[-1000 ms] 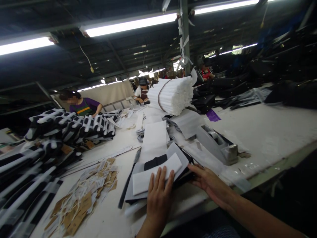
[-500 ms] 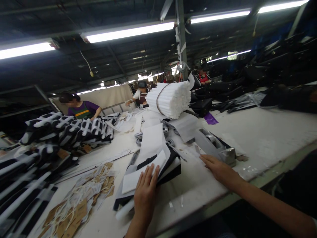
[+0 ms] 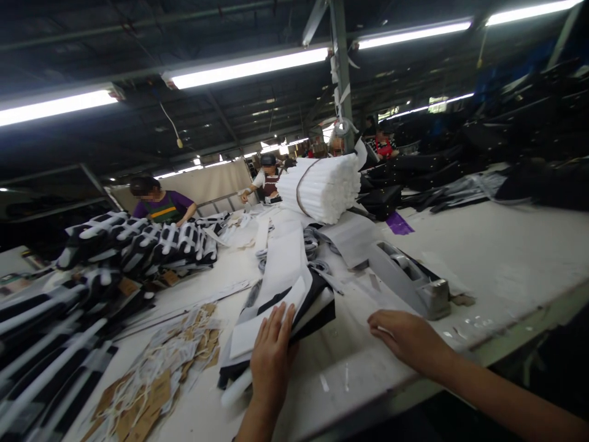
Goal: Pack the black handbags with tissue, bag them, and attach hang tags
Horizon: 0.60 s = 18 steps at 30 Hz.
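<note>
L grip (image 3: 273, 337) rn: fingers straight and close together, lying flat on a white strip (image 3: 248, 334). Thumb's mostly hidden, so can't tell if it's pinching anything. The strip is right under those fingers, poking out past them on the far L side, w/ a black piece (image 3: 317, 322) underneath that sticks out to the R of the same grip. White tube (image 3: 238, 388) just L of that wrist.

R grip (image 3: 380, 325) is off the strip, over the desk (image 3: 510, 258). Fingers half curled, tips near the thumb; can't tell if there's anything thin btwn them.

Pile of brown + white tags (image 3: 150, 387) to the L of the L grip, blurry black-and-white wrapped pieces (image 3: 50, 344) further L. Tape dispenser (image 3: 391, 273) just beyond the R grip. Past the L grip: a long white sheet (image 3: 283, 255), grey coils (image 3: 319, 267) beside it, then a big strapped bundle of white tubes (image 3: 317, 187).

Purple scrap (image 3: 399, 223) well beyond the R grip, dark goods (image 3: 427, 162) behind it. Way back, beyond the L grip: co-worker in purple sleeves (image 3: 184, 202), another in a dark cap (image 3: 267, 161). Strip lights (image 3: 253, 67) overhead.
</note>
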Each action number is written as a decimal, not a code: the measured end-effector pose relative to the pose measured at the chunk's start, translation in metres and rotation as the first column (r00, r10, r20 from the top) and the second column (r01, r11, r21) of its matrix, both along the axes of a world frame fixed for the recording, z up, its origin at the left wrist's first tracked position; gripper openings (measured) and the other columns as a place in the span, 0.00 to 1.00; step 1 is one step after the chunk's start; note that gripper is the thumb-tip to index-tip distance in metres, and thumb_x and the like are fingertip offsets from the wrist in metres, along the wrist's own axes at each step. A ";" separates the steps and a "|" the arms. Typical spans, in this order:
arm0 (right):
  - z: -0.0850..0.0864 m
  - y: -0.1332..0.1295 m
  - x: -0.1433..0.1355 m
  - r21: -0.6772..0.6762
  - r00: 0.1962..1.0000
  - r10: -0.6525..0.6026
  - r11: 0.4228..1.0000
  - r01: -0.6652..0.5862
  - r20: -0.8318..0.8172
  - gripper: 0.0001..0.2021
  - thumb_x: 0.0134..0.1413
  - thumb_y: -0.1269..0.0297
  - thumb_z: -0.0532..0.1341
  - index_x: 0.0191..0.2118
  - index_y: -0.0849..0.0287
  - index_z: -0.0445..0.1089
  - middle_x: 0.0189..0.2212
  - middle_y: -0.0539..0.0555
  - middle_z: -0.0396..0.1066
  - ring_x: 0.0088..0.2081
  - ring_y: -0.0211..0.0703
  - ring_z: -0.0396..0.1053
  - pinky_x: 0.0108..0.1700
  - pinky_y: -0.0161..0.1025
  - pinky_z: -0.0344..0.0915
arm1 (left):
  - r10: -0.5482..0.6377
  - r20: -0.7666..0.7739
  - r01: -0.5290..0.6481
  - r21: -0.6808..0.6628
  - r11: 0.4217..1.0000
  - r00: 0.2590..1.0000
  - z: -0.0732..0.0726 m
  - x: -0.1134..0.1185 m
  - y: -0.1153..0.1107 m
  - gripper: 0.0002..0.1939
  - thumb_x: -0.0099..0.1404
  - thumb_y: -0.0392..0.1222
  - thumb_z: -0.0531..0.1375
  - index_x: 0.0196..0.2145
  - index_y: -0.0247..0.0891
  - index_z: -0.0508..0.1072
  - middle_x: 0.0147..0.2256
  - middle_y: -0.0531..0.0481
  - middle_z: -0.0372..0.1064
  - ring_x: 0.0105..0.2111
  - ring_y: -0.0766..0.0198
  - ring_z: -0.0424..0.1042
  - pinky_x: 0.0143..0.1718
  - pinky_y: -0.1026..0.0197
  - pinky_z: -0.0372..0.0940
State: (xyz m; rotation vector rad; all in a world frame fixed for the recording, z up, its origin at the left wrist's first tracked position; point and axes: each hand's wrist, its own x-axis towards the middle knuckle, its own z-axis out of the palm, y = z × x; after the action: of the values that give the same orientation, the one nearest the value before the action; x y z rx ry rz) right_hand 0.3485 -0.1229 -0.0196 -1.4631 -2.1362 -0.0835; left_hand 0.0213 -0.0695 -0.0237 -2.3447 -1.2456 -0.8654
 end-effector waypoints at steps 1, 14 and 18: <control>-0.001 -0.005 -0.006 -0.116 0.998 0.051 0.992 -0.053 -0.023 0.11 0.64 0.65 0.55 0.38 0.53 0.76 0.36 0.52 0.78 0.37 0.46 0.76 0.41 0.40 0.72 | 0.003 0.006 -0.003 -0.009 1.000 1.000 0.001 0.001 -0.001 0.40 0.64 0.25 0.55 0.70 0.46 0.49 0.66 0.47 0.59 0.64 0.52 0.60 0.62 0.44 0.64; -0.037 0.037 -0.060 -0.268 0.961 0.269 0.932 -0.244 0.063 0.31 0.66 0.49 0.55 0.69 0.58 0.56 0.68 0.63 0.51 0.69 0.64 0.48 0.67 0.66 0.50 | 0.009 0.019 -0.010 0.043 0.999 1.000 -0.002 0.009 -0.003 0.39 0.62 0.24 0.56 0.68 0.45 0.55 0.64 0.48 0.61 0.63 0.53 0.62 0.60 0.46 0.66; -0.033 0.049 -0.068 -0.194 0.928 0.369 0.916 -0.352 0.058 0.29 0.66 0.51 0.55 0.68 0.54 0.58 0.66 0.61 0.57 0.66 0.63 0.55 0.65 0.65 0.56 | 0.003 0.029 -0.006 0.116 0.993 1.000 -0.011 0.020 -0.006 0.34 0.64 0.26 0.55 0.66 0.46 0.59 0.63 0.49 0.64 0.62 0.53 0.65 0.58 0.46 0.68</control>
State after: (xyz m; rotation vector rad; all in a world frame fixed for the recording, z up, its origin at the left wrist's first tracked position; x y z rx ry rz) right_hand 0.2810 -0.0735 -0.0531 -1.1505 -2.5114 0.1870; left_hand 0.0411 -0.0751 -0.0350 -2.2453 -1.1782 -0.9470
